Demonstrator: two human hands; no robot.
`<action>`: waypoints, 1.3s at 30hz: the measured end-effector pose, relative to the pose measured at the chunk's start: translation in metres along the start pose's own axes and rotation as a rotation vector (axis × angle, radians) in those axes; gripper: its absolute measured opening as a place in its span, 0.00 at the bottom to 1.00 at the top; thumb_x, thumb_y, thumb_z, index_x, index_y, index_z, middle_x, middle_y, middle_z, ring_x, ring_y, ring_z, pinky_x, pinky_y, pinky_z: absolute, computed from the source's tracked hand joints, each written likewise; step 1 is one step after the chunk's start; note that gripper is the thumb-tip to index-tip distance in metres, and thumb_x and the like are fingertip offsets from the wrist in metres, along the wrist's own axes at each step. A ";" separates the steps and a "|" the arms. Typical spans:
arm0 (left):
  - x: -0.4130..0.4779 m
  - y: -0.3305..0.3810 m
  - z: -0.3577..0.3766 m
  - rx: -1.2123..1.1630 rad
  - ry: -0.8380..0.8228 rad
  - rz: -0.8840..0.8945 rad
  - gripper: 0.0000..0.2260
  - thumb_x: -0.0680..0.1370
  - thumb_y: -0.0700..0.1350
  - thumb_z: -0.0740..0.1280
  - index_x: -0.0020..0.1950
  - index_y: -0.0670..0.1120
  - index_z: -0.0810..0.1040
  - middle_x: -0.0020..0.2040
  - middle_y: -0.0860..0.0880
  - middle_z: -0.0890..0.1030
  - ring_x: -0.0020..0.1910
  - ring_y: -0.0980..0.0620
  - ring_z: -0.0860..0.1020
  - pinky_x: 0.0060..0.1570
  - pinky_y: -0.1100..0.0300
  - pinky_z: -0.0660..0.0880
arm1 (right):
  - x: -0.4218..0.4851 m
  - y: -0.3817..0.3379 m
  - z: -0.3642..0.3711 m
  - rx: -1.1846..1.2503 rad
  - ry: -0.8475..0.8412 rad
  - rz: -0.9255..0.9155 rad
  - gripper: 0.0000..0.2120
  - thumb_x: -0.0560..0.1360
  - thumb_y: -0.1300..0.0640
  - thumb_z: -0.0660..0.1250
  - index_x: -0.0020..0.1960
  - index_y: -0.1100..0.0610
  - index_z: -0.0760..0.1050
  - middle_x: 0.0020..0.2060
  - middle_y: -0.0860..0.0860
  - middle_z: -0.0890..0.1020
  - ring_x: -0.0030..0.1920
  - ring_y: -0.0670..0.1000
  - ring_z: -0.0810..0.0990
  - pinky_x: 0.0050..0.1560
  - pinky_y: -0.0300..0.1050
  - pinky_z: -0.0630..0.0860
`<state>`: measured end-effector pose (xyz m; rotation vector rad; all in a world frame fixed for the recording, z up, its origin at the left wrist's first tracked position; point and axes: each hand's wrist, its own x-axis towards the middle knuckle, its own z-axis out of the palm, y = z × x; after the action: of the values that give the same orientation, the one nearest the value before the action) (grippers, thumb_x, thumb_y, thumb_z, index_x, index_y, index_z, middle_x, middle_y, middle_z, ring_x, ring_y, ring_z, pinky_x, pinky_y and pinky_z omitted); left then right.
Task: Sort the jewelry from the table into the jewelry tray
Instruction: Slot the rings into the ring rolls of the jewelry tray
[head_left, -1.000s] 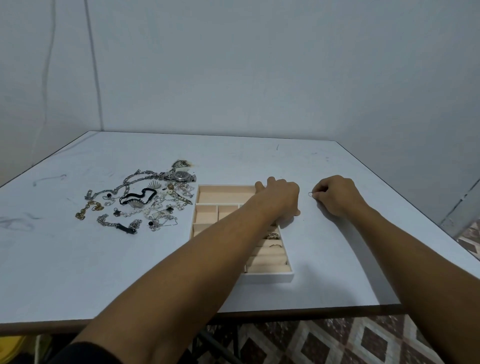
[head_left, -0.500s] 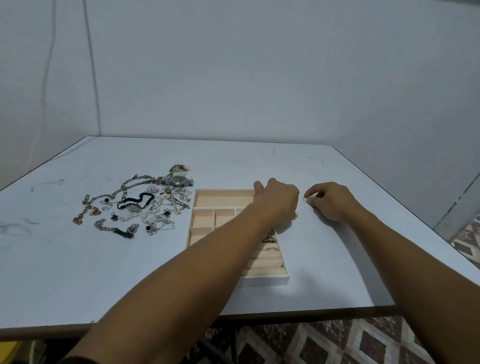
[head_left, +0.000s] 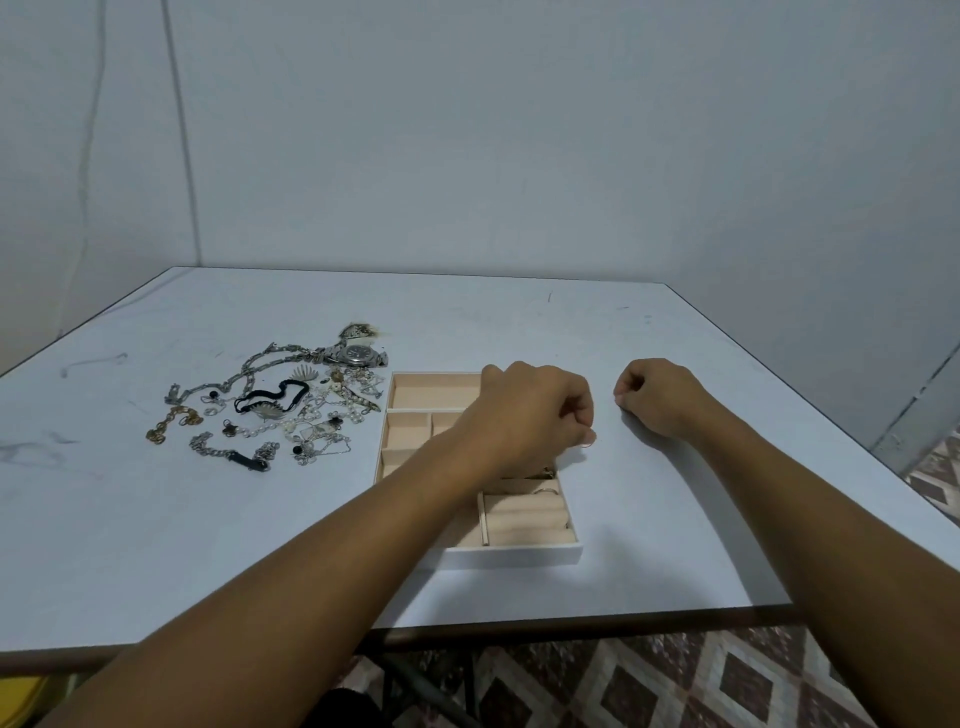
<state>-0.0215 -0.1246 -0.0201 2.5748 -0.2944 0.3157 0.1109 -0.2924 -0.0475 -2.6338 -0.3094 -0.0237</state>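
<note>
Left hand (head_left: 530, 410) covers the tray (head_left: 519, 554); tabletop (head_left: 467, 322) beyond lies open.

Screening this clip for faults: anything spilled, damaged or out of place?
Nothing stands out. The unsorted jewelry pile lies tangled on the table left of the jewelry tray, which sits flat; the left hand pinches a small ring by its right edge.

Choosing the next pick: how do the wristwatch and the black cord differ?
The wristwatch is silver metal with a dark round dial; the black cord is thin, dark and matte. The wristwatch lies at the far edge of the jewelry pile; the black cord loops in its middle. Both lie on the table, left of the jewelry tray, unsorted.
</note>
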 end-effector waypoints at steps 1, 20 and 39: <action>-0.007 -0.004 -0.004 -0.029 0.018 -0.012 0.03 0.74 0.49 0.71 0.43 0.51 0.79 0.38 0.57 0.81 0.46 0.55 0.77 0.54 0.54 0.64 | -0.001 0.000 0.000 -0.004 0.000 -0.006 0.05 0.75 0.62 0.64 0.45 0.56 0.78 0.42 0.49 0.79 0.45 0.51 0.76 0.35 0.36 0.66; -0.073 -0.035 -0.032 -0.141 0.146 -0.167 0.03 0.76 0.49 0.69 0.43 0.55 0.82 0.41 0.59 0.82 0.43 0.61 0.75 0.58 0.50 0.70 | -0.043 -0.055 0.013 0.005 -0.195 -0.229 0.04 0.73 0.52 0.71 0.47 0.48 0.79 0.47 0.48 0.79 0.45 0.47 0.77 0.43 0.39 0.70; -0.088 -0.028 -0.035 -0.110 0.146 -0.140 0.03 0.74 0.48 0.71 0.45 0.52 0.85 0.40 0.56 0.84 0.45 0.61 0.78 0.57 0.62 0.68 | -0.056 -0.052 0.020 0.074 -0.046 -0.246 0.05 0.74 0.58 0.71 0.42 0.55 0.74 0.37 0.50 0.81 0.36 0.46 0.76 0.34 0.37 0.69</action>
<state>-0.1030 -0.0695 -0.0288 2.4340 -0.0760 0.4209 0.0437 -0.2508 -0.0454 -2.5108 -0.6360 -0.0321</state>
